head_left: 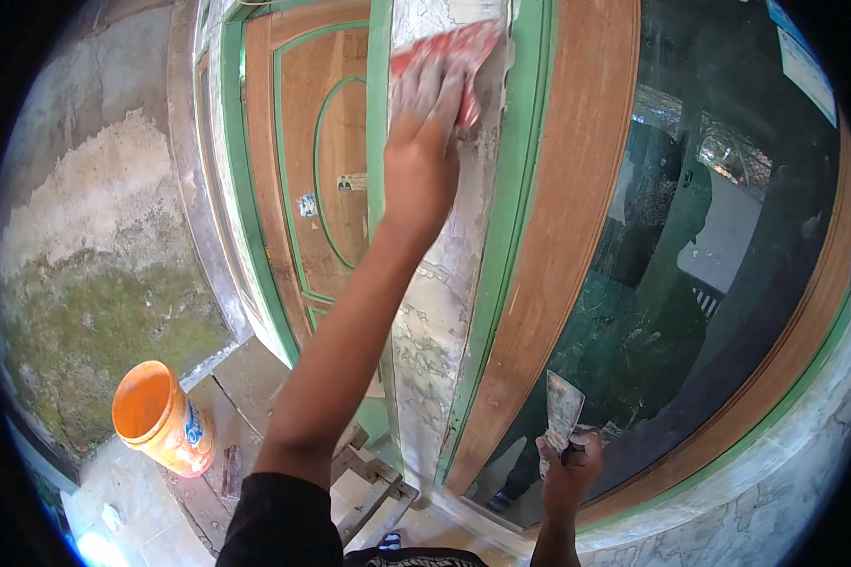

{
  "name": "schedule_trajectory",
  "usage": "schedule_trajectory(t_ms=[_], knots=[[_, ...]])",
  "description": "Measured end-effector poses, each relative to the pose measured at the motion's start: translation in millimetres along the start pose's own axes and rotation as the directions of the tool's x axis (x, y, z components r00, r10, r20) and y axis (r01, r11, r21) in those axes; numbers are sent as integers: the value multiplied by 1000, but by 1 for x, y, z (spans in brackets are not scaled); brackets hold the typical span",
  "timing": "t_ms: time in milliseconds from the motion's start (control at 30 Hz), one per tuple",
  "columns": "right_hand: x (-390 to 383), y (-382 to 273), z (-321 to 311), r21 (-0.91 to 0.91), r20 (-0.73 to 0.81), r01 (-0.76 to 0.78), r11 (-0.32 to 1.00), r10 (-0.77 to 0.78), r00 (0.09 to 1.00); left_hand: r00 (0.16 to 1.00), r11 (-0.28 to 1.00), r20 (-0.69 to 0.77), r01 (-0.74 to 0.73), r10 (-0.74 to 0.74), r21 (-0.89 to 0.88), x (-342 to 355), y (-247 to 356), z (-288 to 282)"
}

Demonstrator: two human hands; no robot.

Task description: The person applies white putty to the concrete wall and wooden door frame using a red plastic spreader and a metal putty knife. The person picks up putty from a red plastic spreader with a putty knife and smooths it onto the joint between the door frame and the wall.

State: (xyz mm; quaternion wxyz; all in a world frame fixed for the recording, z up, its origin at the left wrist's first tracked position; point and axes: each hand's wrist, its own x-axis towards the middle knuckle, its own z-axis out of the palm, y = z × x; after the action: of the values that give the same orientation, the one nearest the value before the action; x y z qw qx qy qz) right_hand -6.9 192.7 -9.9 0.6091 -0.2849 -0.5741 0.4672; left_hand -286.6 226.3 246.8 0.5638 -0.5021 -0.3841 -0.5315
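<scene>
My left hand [422, 118] reaches high, its fingers closed on a red putty spreader [468, 47] smeared with white. The spreader lies against a narrow strip of plastered wall [432, 307] between two green frame edges. White and grey putty covers the strip in uneven patches. Lower down on the right, my right hand [572, 465] grips a putty knife [564, 404] with its blade pointing up. That blade carries greyish residue, and it is held in front of the dark window glass [624, 331].
A wooden door [336, 142] with green trim stands left of the strip. An orange bucket [151, 406] sits on the floor at lower left, near a mossy, stained wall [95, 283]. Wooden bars [373, 501] lie below my left arm. A brown window frame [558, 208] borders the glass.
</scene>
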Motion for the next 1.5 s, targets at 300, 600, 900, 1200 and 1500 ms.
schedule_trajectory(t_ms=[300, 600, 900, 1200, 1500], knots=[[1, 3, 0, 0, 74, 67, 998, -67, 995, 969, 993, 238, 91, -70, -75, -111, 26, -30], [5, 18, -11, -7, 232, -86, 996, 86, 969, 695, 594, 172, 696, -698, -404, -161, 108, -96], [19, -2, 10, 40, 592, -202, 979, 140, 794, 314, 6, 401, 794, -860, -608, -140, 136, -161], [33, -7, 19, 11, 685, -339, 941, 240, 688, 320, 254, 573, 947, -754, -194, -156, 150, -197], [23, 16, 40, -45, 495, 351, 935, -285, 821, -227, -403, 616, 901, -755, -163, -136, 144, -219]])
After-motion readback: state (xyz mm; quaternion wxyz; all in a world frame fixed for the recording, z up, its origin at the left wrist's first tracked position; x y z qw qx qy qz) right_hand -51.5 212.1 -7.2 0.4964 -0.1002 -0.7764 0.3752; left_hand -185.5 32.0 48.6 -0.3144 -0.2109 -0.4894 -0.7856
